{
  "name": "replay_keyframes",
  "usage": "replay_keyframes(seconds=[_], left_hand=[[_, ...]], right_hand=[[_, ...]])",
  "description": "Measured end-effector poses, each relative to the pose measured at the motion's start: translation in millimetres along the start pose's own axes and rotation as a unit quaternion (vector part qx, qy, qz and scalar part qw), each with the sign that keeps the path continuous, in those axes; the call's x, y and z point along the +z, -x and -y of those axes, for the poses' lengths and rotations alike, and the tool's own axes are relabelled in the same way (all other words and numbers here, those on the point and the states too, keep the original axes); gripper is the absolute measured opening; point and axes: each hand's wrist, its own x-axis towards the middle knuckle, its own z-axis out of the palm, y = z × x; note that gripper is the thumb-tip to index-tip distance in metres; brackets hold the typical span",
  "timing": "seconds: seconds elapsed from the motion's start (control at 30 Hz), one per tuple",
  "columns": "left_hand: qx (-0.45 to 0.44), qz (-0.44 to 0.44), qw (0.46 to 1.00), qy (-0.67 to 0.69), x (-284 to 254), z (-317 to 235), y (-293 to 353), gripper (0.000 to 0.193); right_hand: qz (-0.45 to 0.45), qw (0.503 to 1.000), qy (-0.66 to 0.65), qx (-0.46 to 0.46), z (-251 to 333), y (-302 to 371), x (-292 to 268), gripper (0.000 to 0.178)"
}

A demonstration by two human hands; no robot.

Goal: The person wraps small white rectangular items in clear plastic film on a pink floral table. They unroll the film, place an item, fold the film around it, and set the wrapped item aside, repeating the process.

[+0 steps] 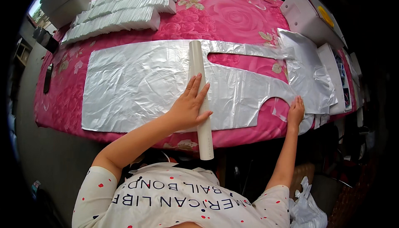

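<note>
Across the pink cloth lies a thin, shiny white plastic sheet (129, 86), shaped like a disposable apron with a long slot and a curved cut-out on its right part. A pale, smooth tube (205, 138) rests across it, its near end jutting past the table's edge. My left hand (189, 108) lies on the tube, fingers stretched and thumb apart. At the right, my right hand (296, 112) rests on the sheet's narrow strip beside the curved cut-out, fingers extended. More loose plastic sheets (305, 68) are heaped just beyond it.
Rows of folded white packets (112, 24) stand at the far left, by a white foam box (70, 1). A dark phone (48, 78) lies near the left edge. Another white box (311, 18) stands far right. A white plastic bag (307, 209) hangs low right.
</note>
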Motion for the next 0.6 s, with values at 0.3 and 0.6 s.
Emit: replay_keyframes(seconds=[0.3,0.6], left_hand=[[0.028,0.003,0.999,-0.025,1,1,-7,0.072],[0.02,-0.015,1.0,-0.008,4,3,-6,0.07]], right_hand=[[-0.032,0.997,0.005,0.076,40,-6,-27,0.024],[-0.031,0.998,0.012,0.056,26,-6,-15,0.017]])
